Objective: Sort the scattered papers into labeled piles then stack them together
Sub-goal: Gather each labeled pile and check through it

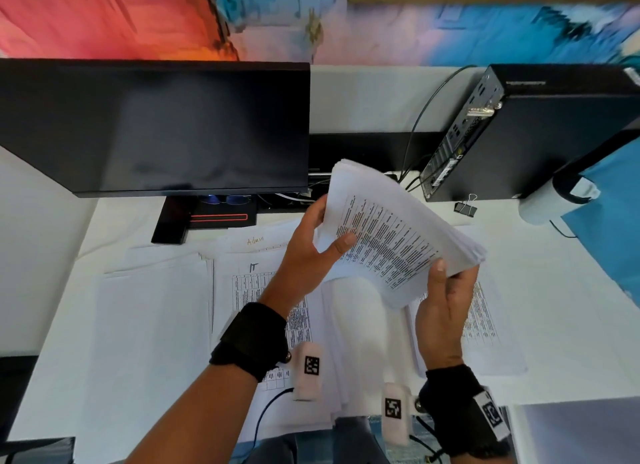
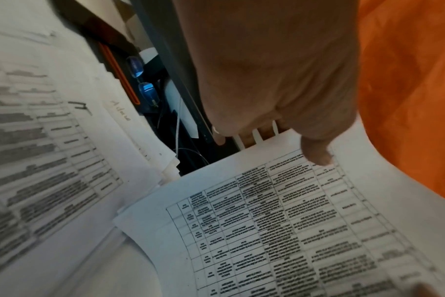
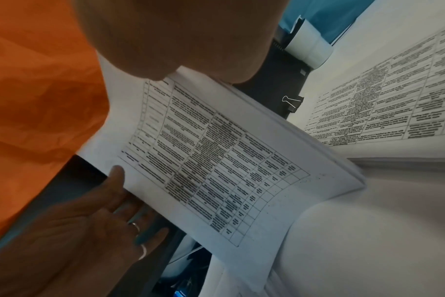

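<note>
White tabletop (image 1: 571,325) with a dark monitor (image 1: 156,124) at the back left and a black computer case (image 1: 540,131) at the back right; a black binder clip (image 1: 465,207) sits just in front of the case. We hold a thick stack of papers (image 1: 398,235) above the tabletop, tilted and bowed, printed table facing up. Left hand (image 1: 311,249) grips the stack's left edge, thumb on top of the top sheet, fingers (image 2: 247,138) wrapped behind. Right hand (image 1: 446,297) grips the near right corner, thumb pressed on the printed page; its fingers under the stack are hidden. So both grips are grasping the same stack. Under it on the tabletop: a pile with "IT" handwritten on its top sheet (image 1: 256,290), a sheet further back marked with what looks like "Admin" (image 1: 256,241), a blank-topped pile (image 1: 152,308) to the left, and another printed sheet (image 1: 485,318) to the right beneath our right hand. Glasses (image 2: 142,80) lie on the monitor base. Wrist views show the table print on the held stack (image 3: 211,160) but it's too small to read. Orange shows behind the hands in both wrist views; can't tell what it is.
</note>
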{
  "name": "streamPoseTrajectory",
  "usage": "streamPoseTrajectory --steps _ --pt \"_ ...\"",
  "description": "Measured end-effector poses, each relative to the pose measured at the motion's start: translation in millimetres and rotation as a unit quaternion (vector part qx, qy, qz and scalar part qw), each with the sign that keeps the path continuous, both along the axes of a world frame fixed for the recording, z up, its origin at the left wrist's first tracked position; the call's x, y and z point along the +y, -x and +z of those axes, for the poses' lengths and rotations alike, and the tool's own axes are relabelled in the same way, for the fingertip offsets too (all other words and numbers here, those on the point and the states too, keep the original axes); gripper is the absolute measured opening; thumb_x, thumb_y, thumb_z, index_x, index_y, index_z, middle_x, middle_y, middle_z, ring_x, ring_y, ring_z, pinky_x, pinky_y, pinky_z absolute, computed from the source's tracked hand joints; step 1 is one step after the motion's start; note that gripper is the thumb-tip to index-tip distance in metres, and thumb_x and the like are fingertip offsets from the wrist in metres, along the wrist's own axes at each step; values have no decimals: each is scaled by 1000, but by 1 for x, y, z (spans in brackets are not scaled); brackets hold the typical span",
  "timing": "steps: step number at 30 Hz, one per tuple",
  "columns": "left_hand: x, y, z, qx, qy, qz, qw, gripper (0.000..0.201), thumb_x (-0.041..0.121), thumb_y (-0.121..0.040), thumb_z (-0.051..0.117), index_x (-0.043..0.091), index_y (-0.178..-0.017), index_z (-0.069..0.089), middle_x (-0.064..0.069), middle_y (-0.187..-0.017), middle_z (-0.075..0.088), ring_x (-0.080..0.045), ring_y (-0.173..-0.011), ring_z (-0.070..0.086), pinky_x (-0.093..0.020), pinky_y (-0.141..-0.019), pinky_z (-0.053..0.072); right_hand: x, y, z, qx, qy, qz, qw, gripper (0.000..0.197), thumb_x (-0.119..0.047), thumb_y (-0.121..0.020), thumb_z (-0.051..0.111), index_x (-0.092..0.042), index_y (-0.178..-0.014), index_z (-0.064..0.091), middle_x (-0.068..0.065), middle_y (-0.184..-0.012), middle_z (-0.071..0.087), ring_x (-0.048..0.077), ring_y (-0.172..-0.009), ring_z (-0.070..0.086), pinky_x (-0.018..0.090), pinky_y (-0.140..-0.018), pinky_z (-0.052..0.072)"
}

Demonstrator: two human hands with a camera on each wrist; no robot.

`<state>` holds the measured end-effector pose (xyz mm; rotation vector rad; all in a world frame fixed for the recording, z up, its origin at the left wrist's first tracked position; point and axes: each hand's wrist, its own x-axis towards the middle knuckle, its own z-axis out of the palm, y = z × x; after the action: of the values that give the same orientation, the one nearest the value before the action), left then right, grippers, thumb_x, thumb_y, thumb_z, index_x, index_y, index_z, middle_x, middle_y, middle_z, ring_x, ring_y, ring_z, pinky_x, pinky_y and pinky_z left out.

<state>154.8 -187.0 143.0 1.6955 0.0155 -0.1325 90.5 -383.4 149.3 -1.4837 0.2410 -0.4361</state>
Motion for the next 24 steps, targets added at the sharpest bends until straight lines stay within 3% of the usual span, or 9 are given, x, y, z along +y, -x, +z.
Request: streamPoseTrajectory --steps 3,6,9,11,13,17,19,22,24 --pt "-3 -3 0 14 -29 13 999 45 23 -97 73 23 -138 54 23 -121 66 15 -110 60 -9 -89 52 0 -2 -4 32 21 -3 999 37 -12 -112 44 -8 -148 41 3 -136 62 14 -128 61 35 -108 53" --pt "-6 -2 9 7 -7 8 1000 37 18 -98 71 18 -134 64 16 -120 71 14 -106 64 -6 -86 48 5 0 5 26 34 -18 999 35 -14 -111 44 -5 -145 41 4 -130 63 12 -122 64 37 -105 56" --pt "-15 2 27 -4 39 21 999 30 9 -99 69 31 -119 65 29 -99 71 17 -97 66 -5 -82 50 13 7 22 -10 16 -32 999 40 -10 -111 42 -1 -149 36 -4 -133 64 8 -125 63 27 -106 53" --pt "-26 9 34 -38 43 28 998 32 7 -99 68 36 -110 62 33 -88 71 15 -89 66 -7 -77 52 18 12 29 -41 -11 -44 998 46 -9 -111 41 0 -155 28 0 -142 61 15 -134 59 33 -113 49" --pt "-37 18 35 -75 27 36 996 29 10 -101 67 37 -109 61 30 -94 71 6 -92 68 -16 -79 56 26 17 31 -59 0 -53 997 43 -5 -112 38 -6 -153 30 7 -147 56 16 -137 56 34 -115 47" --pt "-50 32 8 -25 6 44 999 21 25 -104 63 33 -124 67 15 -109 76 -12 -101 72 -48 -92 62 44 17 11 -8 67 -66 996 43 -3 -112 39 -40 -132 38 -14 -126 55 -10 -115 60 11 -93 50" --pt "-52 36 1 0 13 49 999 19 30 -104 62 39 -118 71 6 -104 78 -16 -91 73 -57 -91 60 45 16 2 17 55 -57 997 43 1 -111 39 -39 -127 39 -21 -120 55 -17 -109 60 5 -88 48" --pt "-51 33 14 -30 41 50 997 38 11 -105 62 48 -114 63 35 -102 73 10 -103 69 -25 -95 59 35 13 7 -25 40 -49 998 40 7 -109 39 -27 -132 40 -32 -125 58 -14 -118 58 6 -96 46" --pt "-49 32 16 -41 44 43 997 42 4 -103 61 45 -112 62 40 -98 71 14 -101 67 -12 -87 55 30 12 2 -37 56 -57 996 40 6 -108 40 -16 -141 35 -21 -132 55 -13 -122 56 8 -100 45"
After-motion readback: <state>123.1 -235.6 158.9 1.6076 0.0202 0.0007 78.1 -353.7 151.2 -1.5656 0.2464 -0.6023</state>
